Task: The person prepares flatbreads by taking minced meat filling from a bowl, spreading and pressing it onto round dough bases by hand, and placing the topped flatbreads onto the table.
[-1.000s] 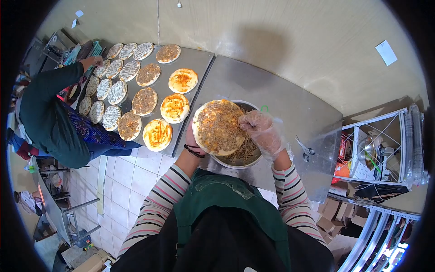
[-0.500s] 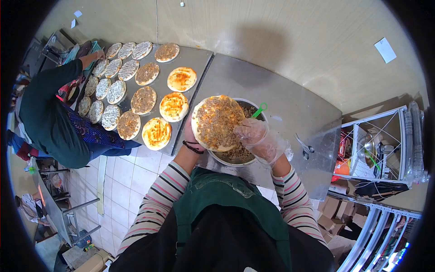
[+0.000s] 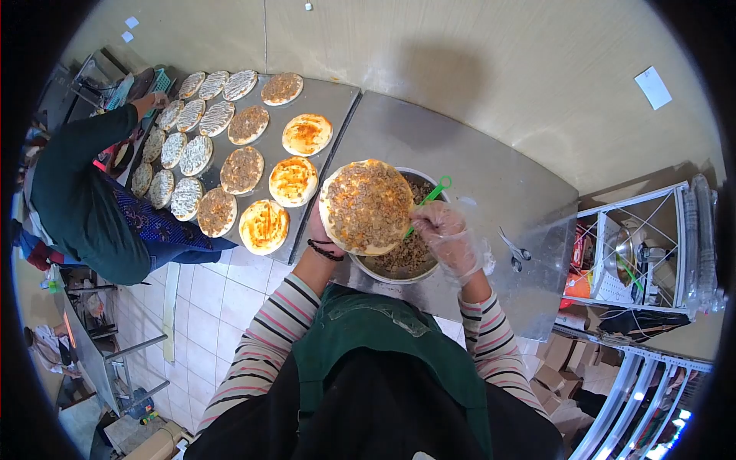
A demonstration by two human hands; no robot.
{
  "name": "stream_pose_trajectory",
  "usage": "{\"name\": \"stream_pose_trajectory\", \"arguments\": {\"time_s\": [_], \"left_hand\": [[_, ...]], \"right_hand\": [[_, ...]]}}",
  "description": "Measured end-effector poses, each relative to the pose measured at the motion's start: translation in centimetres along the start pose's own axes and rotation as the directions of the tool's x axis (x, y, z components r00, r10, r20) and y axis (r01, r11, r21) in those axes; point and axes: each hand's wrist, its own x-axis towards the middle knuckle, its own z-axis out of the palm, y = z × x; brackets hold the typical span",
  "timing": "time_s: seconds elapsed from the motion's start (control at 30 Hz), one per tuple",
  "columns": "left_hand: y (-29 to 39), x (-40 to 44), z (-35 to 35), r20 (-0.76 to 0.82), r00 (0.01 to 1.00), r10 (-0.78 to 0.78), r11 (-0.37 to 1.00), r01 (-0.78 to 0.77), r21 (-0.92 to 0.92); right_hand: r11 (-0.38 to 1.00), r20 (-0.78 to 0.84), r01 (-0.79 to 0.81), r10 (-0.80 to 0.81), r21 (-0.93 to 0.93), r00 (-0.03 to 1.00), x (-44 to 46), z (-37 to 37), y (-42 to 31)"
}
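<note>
Steel tbl point(image 3: 491, 169), L hand point(image 3: 316, 230) under topped flatbread point(image 3: 366, 207), gloved R hand point(image 3: 446, 236) at its edge.

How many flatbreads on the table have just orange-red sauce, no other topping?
3, along the right edge of the left table: the farthest flatbread, the middle flatbread and the nearest flatbread.

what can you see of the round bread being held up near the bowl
The round bread is a flat disc with a pale rim, spread nearly to its edge with crumbly brown topping and orange patches. It looks whole, with its topped face towards the camera. The left hand supports it at its left side; its underside is hidden. It overlaps the left part of the bowl from this view. The gloved right hand is close to its right edge, but contact there is unclear.
</note>
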Motion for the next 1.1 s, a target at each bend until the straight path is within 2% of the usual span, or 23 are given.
{"name": "stream_pose_trajectory", "arguments": {"time_s": [0.07,0.1,0.17,0.2,0.27,0.33,0.4,0.53,0.6,0.63,0.7,0.73,0.77,0.8,1.03,1.1], "left_hand": [[0.0,0.0,-0.1,0.15,0.988,-0.045,0.993,0.061,-0.101],[0.0,0.0,0.0,0.148,0.988,-0.047,0.993,0.062,-0.1],[-0.2,0.0,0.1,0.118,0.993,-0.026,0.992,0.04,-0.12],[-0.1,0.1,0.1,0.118,0.993,-0.024,0.992,0.038,-0.121],[-0.2,0.2,-0.1,0.049,0.999,0.007,0.994,-0.002,-0.105],[-0.3,0.3,-0.2,0.065,0.998,0.0,0.994,0.007,-0.114],[-0.4,0.4,-0.1,0.08,0.997,-0.003,0.993,0.012,-0.116],[-0.2,0.6,0.2,0.103,0.994,-0.023,0.989,0.037,-0.141],[-0.3,0.4,0.2,0.112,0.993,-0.032,0.987,0.049,-0.15],[-0.3,0.3,0.3,0.098,0.995,-0.037,0.989,0.05,-0.139],[-0.3,0.5,0.6,0.084,0.996,-0.034,0.991,0.045,-0.128],[-0.2,0.6,0.8,0.014,0.999,-0.045,0.996,0.046,-0.07],[-0.2,0.7,0.9,-0.057,0.997,-0.055,0.998,0.054,-0.011],[-0.2,0.8,1.0,-0.057,0.997,-0.055,0.998,0.055,-0.01],[0.0,1.5,2.9,0.003,0.999,-0.042,0.999,0.042,0.004],[0.2,1.7,3.3,-0.003,0.999,-0.039,0.999,0.039,0.016]], "right_hand": [[0.994,0.05,0.1,-0.098,-0.034,0.994,-0.1,0.6,-0.1],[0.995,0.049,0.098,-0.096,-0.033,0.994,-0.3,0.6,-0.3],[1.0,-0.055,-0.025,0.026,0.011,0.998,-0.9,0.4,-0.8],[1.0,-0.054,-0.024,0.024,0.011,0.998,-1.6,0.9,-0.6],[0.922,0.041,-0.278,0.278,0.27,0.96,-3.0,2.5,-0.2],[0.926,0.009,-0.288,0.294,0.245,0.956,-2.8,2.6,-0.8],[0.987,-0.074,-0.097,0.108,0.128,0.991,-2.1,2.5,-0.5],[1.0,-0.081,-0.004,0.004,-0.003,0.997,-0.8,1.8,-1.2],[0.987,-0.01,0.074,-0.076,-0.146,0.997,-0.5,1.9,-2.0],[0.987,-0.009,0.074,-0.076,-0.145,0.997,-0.4,1.9,-1.9],[0.981,0.036,0.182,-0.18,-0.062,0.983,0.0,1.9,-1.9],[0.981,0.039,0.183,-0.181,-0.06,0.983,-0.1,2.0,-2.2],[0.976,0.072,0.169,-0.16,-0.136,0.984,-0.3,2.1,-2.7],[0.965,0.101,0.157,-0.138,-0.212,0.985,-0.3,2.2,-3.2],[0.951,0.072,0.226,-0.215,-0.212,0.974,0.4,3.4,-3.9],[0.946,0.136,0.194,-0.163,-0.26,0.977,0.4,3.8,-4.0]]}}
